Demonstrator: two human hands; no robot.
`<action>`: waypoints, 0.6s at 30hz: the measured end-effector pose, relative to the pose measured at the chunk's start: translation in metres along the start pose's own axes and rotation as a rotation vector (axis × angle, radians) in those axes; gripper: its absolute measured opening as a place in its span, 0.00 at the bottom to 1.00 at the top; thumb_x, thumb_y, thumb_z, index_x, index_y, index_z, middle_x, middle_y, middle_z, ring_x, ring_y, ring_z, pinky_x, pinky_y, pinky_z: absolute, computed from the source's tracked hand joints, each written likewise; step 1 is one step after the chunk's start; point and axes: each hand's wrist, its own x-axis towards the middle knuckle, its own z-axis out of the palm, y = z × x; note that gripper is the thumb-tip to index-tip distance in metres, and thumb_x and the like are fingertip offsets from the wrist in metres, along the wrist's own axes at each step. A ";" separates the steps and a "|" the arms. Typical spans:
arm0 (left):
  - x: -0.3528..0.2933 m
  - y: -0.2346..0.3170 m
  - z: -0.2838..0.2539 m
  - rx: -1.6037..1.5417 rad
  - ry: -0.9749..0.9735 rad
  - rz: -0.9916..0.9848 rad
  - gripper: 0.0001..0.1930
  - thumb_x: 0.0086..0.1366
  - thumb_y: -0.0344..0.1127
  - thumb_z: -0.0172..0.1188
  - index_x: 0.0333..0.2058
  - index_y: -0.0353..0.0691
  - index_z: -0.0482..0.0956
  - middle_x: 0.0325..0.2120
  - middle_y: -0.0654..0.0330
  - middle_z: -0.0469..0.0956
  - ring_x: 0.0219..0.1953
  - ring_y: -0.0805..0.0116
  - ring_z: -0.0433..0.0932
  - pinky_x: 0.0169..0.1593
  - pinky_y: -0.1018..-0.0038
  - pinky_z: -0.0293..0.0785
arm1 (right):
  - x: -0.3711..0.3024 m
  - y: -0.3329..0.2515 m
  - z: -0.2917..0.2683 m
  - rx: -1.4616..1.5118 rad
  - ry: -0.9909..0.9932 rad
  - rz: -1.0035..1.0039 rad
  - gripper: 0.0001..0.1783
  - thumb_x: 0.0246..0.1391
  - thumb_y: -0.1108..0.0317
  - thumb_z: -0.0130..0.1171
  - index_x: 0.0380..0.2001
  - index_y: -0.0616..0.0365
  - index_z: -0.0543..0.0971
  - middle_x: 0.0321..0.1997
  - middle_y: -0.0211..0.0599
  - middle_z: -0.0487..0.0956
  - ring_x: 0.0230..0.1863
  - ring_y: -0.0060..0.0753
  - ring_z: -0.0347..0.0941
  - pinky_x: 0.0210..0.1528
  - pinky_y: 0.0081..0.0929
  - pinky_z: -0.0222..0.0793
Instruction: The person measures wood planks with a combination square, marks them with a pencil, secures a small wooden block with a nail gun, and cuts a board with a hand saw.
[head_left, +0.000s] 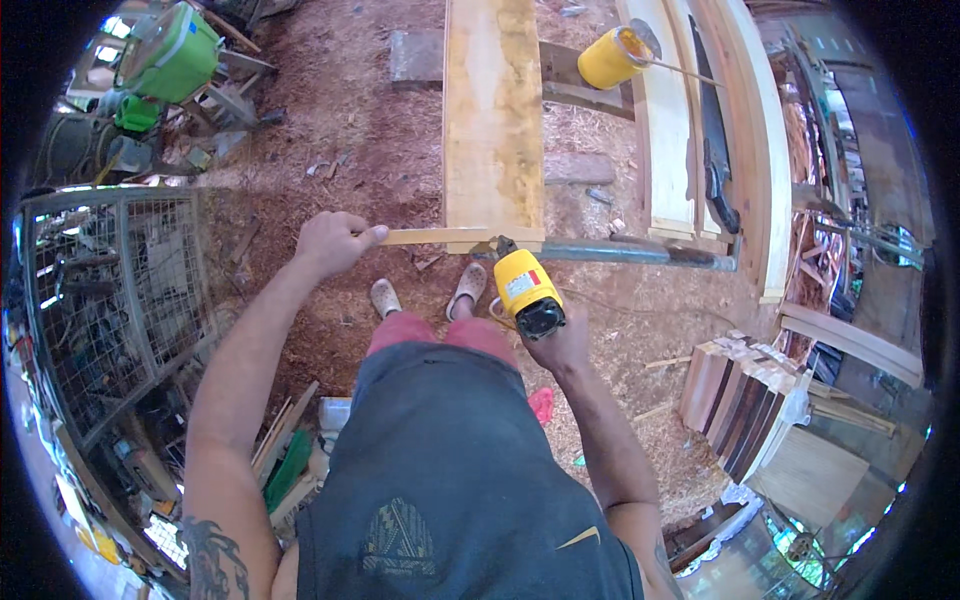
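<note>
My left hand (pixel 335 243) pinches the left end of a thin wooden strip (pixel 418 237). The strip reaches right, across the near end of a long wooden plank (pixel 493 140) with patchy yellow-brown staining. My right hand (pixel 563 345) is wrapped round the grip of a yellow power tool (pixel 522 280) with a black rear end. Its dark nose meets the strip or the plank's end near the right corner; the exact contact is hidden.
A metal bar (pixel 640 252) runs right from the plank's end. A yellow pot (pixel 610 58) and a handsaw (pixel 716 170) are by pale boards (pixel 665 130) at right. Stacked wood blocks (pixel 735 400) stand lower right, a wire-mesh frame (pixel 130 290) left, a green cooler (pixel 172 55) upper left.
</note>
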 end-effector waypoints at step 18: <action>0.002 -0.007 0.004 0.009 0.026 0.066 0.28 0.65 0.64 0.56 0.28 0.44 0.87 0.21 0.52 0.80 0.29 0.50 0.81 0.35 0.56 0.74 | 0.018 -0.024 -0.011 -0.022 -0.100 0.055 0.31 0.43 0.57 0.77 0.50 0.58 0.80 0.32 0.48 0.85 0.33 0.48 0.85 0.34 0.40 0.80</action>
